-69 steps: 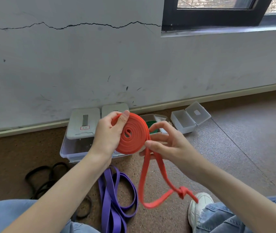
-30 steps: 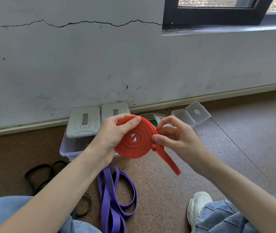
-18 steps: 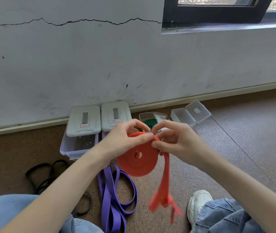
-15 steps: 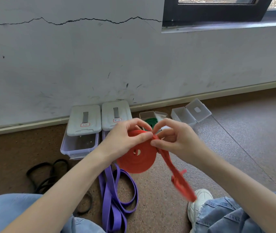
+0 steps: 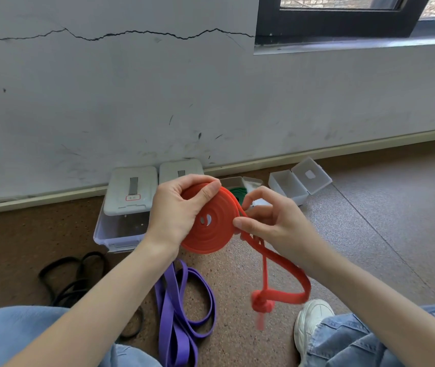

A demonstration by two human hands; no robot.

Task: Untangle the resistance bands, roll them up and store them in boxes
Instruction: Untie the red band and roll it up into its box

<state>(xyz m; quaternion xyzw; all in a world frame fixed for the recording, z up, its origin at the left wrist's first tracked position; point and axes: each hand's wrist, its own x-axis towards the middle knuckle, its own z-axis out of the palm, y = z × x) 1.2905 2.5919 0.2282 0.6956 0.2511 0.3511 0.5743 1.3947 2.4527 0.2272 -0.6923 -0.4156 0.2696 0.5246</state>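
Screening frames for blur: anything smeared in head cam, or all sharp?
Head view: the dangling knot of the red band is motion-smeared; the coil, left hand, right hand and purple band are sharp. Even daylight, no glare; wide-angle bend at the edges.

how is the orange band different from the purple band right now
The orange band is mostly rolled into a flat coil held up between the left hand and right hand; the purple band lies loose and unrolled on the floor. The orange band's hanging tail has a knot; the purple shows none. Both are flat resistance bands, not yet boxed.
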